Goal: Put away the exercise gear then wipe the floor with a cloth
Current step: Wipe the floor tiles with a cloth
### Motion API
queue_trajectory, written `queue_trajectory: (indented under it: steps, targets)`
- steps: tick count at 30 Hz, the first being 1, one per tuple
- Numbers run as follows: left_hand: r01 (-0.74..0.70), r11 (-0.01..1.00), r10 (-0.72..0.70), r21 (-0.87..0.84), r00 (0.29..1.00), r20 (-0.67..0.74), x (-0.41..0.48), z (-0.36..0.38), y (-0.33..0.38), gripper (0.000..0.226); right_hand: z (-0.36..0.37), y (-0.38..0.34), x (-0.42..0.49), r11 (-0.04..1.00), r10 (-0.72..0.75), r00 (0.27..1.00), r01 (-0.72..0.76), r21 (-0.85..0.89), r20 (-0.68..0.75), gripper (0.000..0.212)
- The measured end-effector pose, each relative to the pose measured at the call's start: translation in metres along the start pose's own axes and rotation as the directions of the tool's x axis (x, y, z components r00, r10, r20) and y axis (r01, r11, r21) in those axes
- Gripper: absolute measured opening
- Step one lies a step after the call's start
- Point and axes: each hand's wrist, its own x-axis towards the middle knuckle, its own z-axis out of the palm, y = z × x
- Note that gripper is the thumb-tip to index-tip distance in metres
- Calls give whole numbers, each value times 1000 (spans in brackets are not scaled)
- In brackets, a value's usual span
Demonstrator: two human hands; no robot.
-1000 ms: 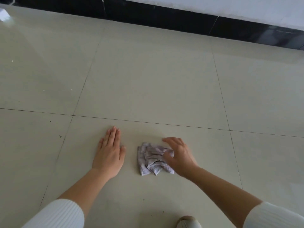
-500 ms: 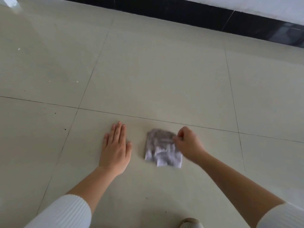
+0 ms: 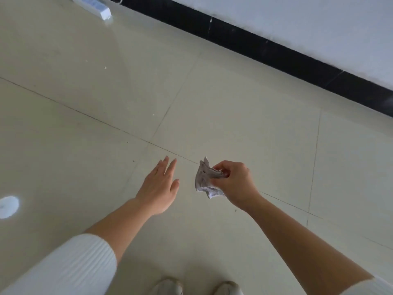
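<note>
White shoes (image 3: 170, 287) at the near edge; the person bends over the tiled floor (image 3: 234, 116). Their left hand (image 3: 158, 186) has fingers (image 3: 170, 167) straight, palm down, holding nothing. Their right hand (image 3: 236, 184) pinches the grey cloth (image 3: 205, 180) at a bunched fold; the rest hangs crumpled, apparently clear of the floor.

Judgement: the cloth is light, limp and not fragile. For wiping, gather it under the palm, since a pinch lets it trail.

Beyond: black skirting (image 3: 265, 47), pale wall (image 3: 297, 18).

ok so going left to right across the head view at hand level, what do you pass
bright spot -> left hand -> cloth -> right hand
</note>
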Motion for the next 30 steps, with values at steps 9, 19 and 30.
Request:
queue_trajectory:
  steps: [9, 19, 30]
  targets:
    - [249, 930, -293, -270, 946, -139, -225, -260, 22, 55, -45, -277, -154, 962, -176, 947, 223, -159, 268, 16]
    - [519, 720, -669, -462, 696, -261, -490, -480, -4, 52, -21, -572, -338, 791, -346, 712, 572, -217, 611, 5]
    - [558, 512, -859, -653, 304, -413, -680, -654, -140, 49, 95, -854, -458, 576, -567, 401, 817, -2, 720, 10]
